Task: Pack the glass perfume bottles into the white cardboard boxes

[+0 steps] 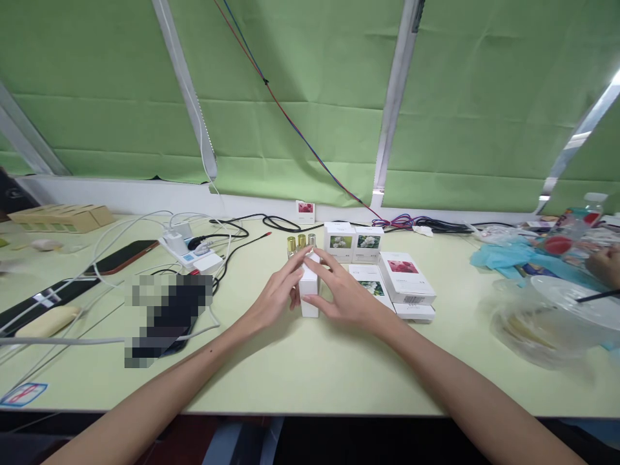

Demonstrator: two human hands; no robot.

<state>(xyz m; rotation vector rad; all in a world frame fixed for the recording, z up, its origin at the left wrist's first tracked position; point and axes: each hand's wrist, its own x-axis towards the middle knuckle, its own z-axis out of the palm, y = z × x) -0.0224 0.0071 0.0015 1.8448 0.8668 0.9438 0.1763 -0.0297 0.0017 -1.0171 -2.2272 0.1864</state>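
A narrow white box (310, 305) stands upright on the table in front of me, between both hands. My left hand (278, 294) wraps its left side with fingers bent over the top. On the right side, my right hand (341, 294) grips the same box, thumb low and fingertips near the upper edge. Just behind it are three small bottles with shiny caps (301, 241), two gold and one silver, their lower parts hidden by my fingers. To the right, white flower-picture boxes (407, 278) lie flat, and two more boxes (353, 242) stand upright behind them.
On the left are a power strip (191, 250), tangled white cables, a pixelated dark object (169, 316) and a brown carton (61, 218). At right stand a lidded plastic container (557, 316) and a bottle (581, 219), with another person's hand (605, 265) at the edge.
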